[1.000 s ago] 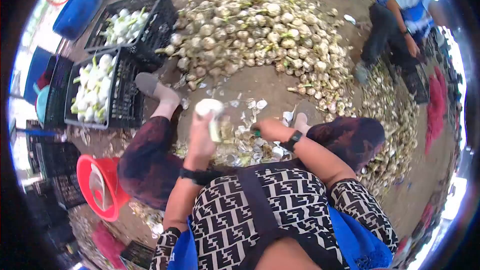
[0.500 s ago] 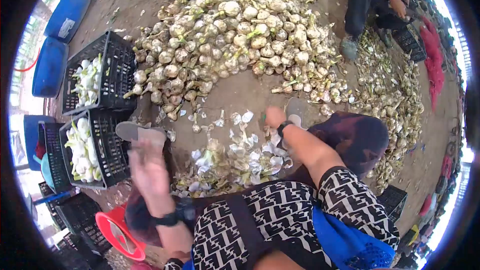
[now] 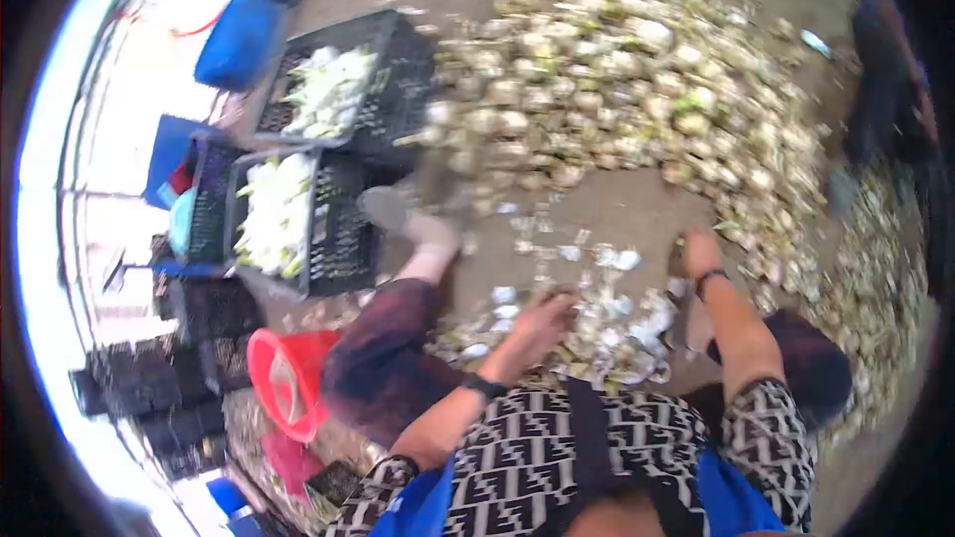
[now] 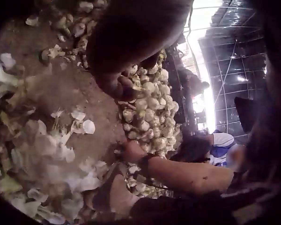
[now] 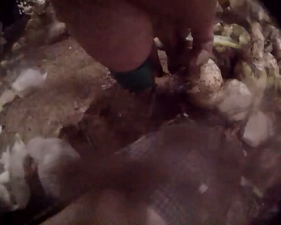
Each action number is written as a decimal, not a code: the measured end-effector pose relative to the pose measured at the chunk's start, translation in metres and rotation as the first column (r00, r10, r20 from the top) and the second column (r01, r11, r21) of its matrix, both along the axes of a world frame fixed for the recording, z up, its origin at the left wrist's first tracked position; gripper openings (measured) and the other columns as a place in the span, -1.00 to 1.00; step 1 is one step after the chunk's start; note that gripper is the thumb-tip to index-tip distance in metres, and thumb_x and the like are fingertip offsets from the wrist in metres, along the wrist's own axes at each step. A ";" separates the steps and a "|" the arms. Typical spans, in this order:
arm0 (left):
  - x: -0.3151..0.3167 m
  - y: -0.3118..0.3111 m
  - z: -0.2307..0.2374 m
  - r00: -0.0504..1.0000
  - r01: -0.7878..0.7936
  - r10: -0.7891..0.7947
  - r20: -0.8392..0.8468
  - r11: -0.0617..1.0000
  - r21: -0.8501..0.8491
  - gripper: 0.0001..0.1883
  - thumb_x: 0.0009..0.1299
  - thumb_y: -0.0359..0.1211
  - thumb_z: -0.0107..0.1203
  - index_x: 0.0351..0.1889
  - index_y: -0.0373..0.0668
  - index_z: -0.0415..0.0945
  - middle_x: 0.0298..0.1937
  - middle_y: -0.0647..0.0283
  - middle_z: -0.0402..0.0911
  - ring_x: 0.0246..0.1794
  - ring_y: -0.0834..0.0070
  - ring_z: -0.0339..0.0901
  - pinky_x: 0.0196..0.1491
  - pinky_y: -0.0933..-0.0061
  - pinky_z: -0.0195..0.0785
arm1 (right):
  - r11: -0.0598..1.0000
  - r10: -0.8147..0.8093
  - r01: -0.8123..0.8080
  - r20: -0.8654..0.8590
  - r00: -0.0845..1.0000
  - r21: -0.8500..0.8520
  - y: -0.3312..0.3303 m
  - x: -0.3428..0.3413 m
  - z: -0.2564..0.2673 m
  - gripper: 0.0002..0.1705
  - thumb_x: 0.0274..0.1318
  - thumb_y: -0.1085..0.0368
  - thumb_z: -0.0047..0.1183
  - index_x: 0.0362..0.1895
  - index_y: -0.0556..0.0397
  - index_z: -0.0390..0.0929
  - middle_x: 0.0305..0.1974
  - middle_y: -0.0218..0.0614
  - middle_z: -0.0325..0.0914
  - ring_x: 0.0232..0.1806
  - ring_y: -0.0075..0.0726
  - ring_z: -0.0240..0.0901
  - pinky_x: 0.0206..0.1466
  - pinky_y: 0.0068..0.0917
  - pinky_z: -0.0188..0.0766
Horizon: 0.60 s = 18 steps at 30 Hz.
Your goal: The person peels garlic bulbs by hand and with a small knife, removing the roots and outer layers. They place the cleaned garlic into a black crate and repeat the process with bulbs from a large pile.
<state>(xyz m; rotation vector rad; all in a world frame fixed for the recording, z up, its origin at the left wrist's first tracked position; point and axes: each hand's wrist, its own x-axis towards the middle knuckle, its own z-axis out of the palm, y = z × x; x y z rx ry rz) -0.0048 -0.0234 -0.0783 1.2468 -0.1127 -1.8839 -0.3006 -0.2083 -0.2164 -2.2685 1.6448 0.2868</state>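
My left hand (image 3: pixel 542 328) hovers over the scattered garlic peels (image 3: pixel 617 323) between the legs. Its fingers are loosely bent with nothing held, also seen in the left wrist view (image 4: pixel 131 51). At the near edge of the heap of unpeeled garlic (image 3: pixel 597 80), my right hand (image 3: pixel 702 251) reaches low beside the right foot. The right wrist view shows its fingertips bent onto a dirt-specked garlic bulb (image 5: pixel 207 83). Something green (image 5: pixel 136 77) sits at the thumb's tip; its full shape is hidden.
Two black crates (image 3: pixel 343 229) of peeled white garlic stand to the left, near the left foot. A red bucket (image 3: pixel 261 378) is beside the left knee. Blue barrels (image 3: pixel 234 35) stand farther back. Another person (image 3: pixel 885 80) is at the far right.
The left hand held a peeled garlic bulb, then was empty near the crates, and is now back over the peels. The right hand has moved to the heap's edge. The head view has swung left.
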 end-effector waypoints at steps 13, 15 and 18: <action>-0.007 0.008 0.086 0.943 -0.071 0.091 0.320 0.995 -0.075 -0.31 0.21 -0.51 0.07 0.28 -0.28 -0.04 -0.01 0.15 0.39 -0.19 0.50 0.44 -0.18 0.55 0.37 | 0.612 -0.789 -0.017 0.610 -0.067 0.790 0.116 0.157 0.181 -0.64 0.09 0.46 -0.11 0.03 0.13 0.34 -0.10 -0.33 0.43 -0.17 -0.50 0.35 -0.19 -0.56 0.35; -0.006 0.020 0.063 0.927 -0.121 0.206 0.312 0.955 -0.271 -0.34 0.18 -0.54 0.08 0.24 -0.27 0.03 0.00 0.15 0.39 -0.23 0.50 0.46 -0.24 0.60 0.38 | 0.659 -0.749 -0.129 0.662 -0.028 0.741 0.124 0.152 0.206 -0.67 0.10 0.42 -0.10 0.00 0.15 0.36 -0.09 -0.29 0.44 -0.13 -0.46 0.35 -0.13 -0.49 0.34; -0.009 0.022 0.082 0.922 -0.086 0.223 0.317 0.915 -0.394 -0.41 0.19 -0.60 -0.02 0.22 -0.31 0.06 0.07 0.14 0.33 0.01 0.47 0.35 0.01 0.50 0.27 | 0.836 -0.492 -0.053 0.791 0.364 0.545 0.131 0.147 0.217 -0.66 0.06 0.29 -0.02 -0.08 0.19 0.40 -0.19 -0.08 0.49 -0.13 -0.22 0.42 -0.12 -0.33 0.34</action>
